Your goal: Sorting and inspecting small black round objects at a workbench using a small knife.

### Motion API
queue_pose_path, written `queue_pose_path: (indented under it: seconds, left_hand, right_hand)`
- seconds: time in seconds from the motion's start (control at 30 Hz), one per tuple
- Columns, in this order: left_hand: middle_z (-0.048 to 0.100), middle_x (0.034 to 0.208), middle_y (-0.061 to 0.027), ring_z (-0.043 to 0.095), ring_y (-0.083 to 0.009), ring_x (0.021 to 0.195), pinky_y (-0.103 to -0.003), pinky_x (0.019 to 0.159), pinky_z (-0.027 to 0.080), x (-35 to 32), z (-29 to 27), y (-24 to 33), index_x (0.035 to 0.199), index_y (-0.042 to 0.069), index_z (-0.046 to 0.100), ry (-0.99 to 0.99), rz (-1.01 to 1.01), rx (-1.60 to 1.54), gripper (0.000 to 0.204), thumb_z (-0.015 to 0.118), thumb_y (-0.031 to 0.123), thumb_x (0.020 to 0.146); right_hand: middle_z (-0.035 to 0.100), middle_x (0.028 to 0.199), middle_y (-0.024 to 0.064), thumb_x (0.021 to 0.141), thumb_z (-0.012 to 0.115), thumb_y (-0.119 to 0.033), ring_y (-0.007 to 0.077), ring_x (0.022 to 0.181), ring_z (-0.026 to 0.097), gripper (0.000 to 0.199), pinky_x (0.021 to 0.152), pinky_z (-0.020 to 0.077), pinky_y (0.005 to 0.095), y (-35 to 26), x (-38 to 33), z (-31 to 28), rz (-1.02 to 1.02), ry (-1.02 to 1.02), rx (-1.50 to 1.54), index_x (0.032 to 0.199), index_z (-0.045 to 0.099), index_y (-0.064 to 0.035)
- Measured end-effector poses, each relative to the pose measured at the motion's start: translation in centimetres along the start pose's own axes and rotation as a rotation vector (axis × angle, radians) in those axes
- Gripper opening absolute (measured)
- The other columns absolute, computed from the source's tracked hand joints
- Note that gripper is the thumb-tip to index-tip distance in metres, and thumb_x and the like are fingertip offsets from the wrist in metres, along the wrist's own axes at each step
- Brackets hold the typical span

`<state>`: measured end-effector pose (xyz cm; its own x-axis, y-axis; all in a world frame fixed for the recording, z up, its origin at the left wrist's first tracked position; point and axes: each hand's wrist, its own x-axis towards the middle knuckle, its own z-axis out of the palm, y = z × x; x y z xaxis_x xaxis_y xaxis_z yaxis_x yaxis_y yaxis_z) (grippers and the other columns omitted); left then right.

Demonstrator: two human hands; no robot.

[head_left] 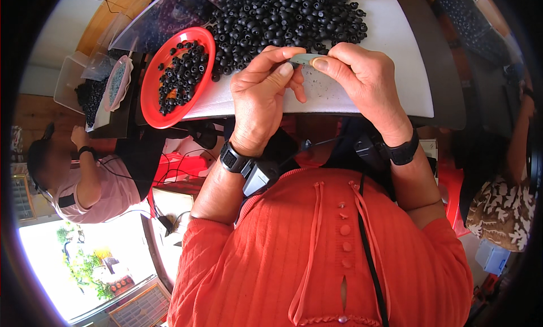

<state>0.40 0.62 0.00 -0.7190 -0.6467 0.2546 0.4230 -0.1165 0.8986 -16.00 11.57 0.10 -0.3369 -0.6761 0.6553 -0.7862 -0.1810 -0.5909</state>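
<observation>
Over the white table top, my two hands meet. My right hand [365, 72] is closed, pinching a thin flat grey-green strip [307, 59] between thumb and finger. The strip's other end reaches the fingertips of my left hand [261, 88]. That hand is closed in a pinch too; a dark spot shows at its fingertips, but what it holds is mostly hidden. Just beyond my hands lies a big heap of small round black beads [283, 22], several with visible holes. To the left, a red oval plate [149, 95] carries more black beads [184, 72].
Dark crumbs dot the white table top [334, 92] below my hands. A clear plastic bag [150, 30] lies behind the red plate. Farther left are a pale scalloped dish [116, 84] and a clear tub [69, 81]. One person [93, 180] sits left, another [500, 202] right.
</observation>
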Motion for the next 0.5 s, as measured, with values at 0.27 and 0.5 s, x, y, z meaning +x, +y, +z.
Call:
queue_pose_path:
  seconds: [0.27, 0.5]
  left_hand:
    - [0.063, 0.103, -0.0098, 0.065, -0.0157, 0.077, -0.029, 0.069, 0.056, 0.12, -0.36, -0.13, 0.123, -0.010, 0.068, -0.020, -0.020, -0.021, 0.025, 0.054, -0.005, 0.103]
    - [0.062, 0.101, -0.0091, 0.065, -0.0160, 0.079, -0.029, 0.069, 0.057, 0.07, -0.07, -0.01, 0.127, -0.009, 0.067, -0.002, -0.004, -0.020, 0.027, 0.055, -0.003, 0.104]
  right_hand:
    - [0.056, 0.058, 0.0084, 0.093, 0.078, -0.031, 0.0262, 0.049, 0.054, 0.035, 0.048, 0.0397, 0.0391, 0.01, -0.07, 0.06, -0.006, 0.008, 0.037, 0.073, 0.064, -0.0067]
    - [0.060, 0.060, 0.0073, 0.094, 0.076, -0.031, 0.0238, 0.050, 0.057, 0.031, 0.049, 0.0411, 0.0376, -0.42, 0.09, -0.19, 0.066, 0.029, 0.037, 0.075, 0.067, -0.0073]
